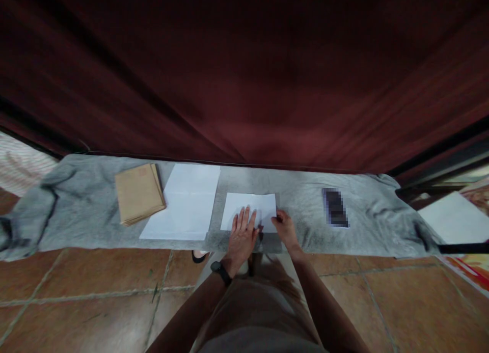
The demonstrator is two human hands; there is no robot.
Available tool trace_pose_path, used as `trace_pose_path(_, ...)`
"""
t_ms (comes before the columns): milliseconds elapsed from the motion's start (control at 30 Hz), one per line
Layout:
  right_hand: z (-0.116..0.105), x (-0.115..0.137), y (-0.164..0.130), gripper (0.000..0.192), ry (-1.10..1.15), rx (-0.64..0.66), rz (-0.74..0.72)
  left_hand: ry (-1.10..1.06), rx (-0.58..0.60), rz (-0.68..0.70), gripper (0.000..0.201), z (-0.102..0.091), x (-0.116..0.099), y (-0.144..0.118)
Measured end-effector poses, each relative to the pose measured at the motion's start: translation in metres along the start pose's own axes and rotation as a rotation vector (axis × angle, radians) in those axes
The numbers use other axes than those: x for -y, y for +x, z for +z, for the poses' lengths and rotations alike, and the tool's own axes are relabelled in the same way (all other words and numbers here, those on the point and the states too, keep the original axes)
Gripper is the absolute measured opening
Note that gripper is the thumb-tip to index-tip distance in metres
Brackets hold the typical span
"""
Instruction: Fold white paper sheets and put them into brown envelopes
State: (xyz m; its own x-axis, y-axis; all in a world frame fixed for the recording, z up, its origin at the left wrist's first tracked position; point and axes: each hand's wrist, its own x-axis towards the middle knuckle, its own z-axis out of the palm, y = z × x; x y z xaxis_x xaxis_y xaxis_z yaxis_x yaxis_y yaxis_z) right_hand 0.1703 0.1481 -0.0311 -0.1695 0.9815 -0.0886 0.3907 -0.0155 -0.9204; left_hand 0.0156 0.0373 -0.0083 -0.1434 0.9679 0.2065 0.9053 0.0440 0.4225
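A small white sheet of paper (263, 202), apparently folded, lies on the grey cloth in front of me. My left hand (242, 233) rests flat on its lower middle, with the fingers spread. At the paper's right edge is my right hand (286, 229), its fingers curled and the thumb against the edge, closed on the paper. To the left, a larger white sheet (187, 202) lies flat with a faint crease across it. Brown paper envelopes (138, 194) are stacked beyond that, partly overlapping its left side.
The narrow bench under a grey cloth (305, 241) runs across the view. A phone (336, 208), blurred out, lies to the right. Dark red fabric (244, 88) hangs along the far edge. A white board-like thing (456, 218) is at far right, and tiled floor (114, 312) is below.
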Motion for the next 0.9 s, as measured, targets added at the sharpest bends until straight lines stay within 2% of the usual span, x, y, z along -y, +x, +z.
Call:
trace_pose_path(133, -0.005, 0.005, -0.006, 0.036, -0.211, -0.055, -0.064, 0.111, 0.019, -0.03, 0.054, 0.014, 0.007, 0.004)
trace_pose_path(233, -0.001, 0.014, -0.008, 0.041, -0.363, -0.129, -0.224, 0.116, 0.009, -0.06, 0.055, 0.018, 0.003, 0.002)
trace_pose_path(333, 0.014, 0.025, -0.007, 0.042, -0.384, -0.032, -0.394, 0.123, 0.028, -0.083, 0.055, 0.016, -0.002, 0.002)
trace_pose_path(433, 0.031, 0.029, -0.006, 0.046, -0.448, 0.101, -0.49, 0.113, 0.057, -0.081, 0.053, 0.009, 0.002, 0.009)
trace_pose_path(567, 0.043, 0.024, -0.006, 0.048, -0.636, 0.166, -0.546, 0.074, 0.054, 0.005, 0.054, -0.001, 0.019, 0.035)
trace_pose_path(667, 0.045, 0.021, -0.007, 0.048, -0.712, 0.174, -0.563, 0.056, 0.082, 0.09, 0.053, 0.0, 0.033, 0.057)
trace_pose_path(767, 0.044, 0.021, -0.008, 0.049, -0.741, 0.173, -0.562, 0.058, 0.068, 0.018, 0.052, 0.007, 0.042, 0.067)
trace_pose_path(900, 0.042, 0.021, -0.008, 0.049, -0.736, 0.173, -0.559, 0.083, 0.004, -0.048, 0.055, 0.015, 0.045, 0.058)
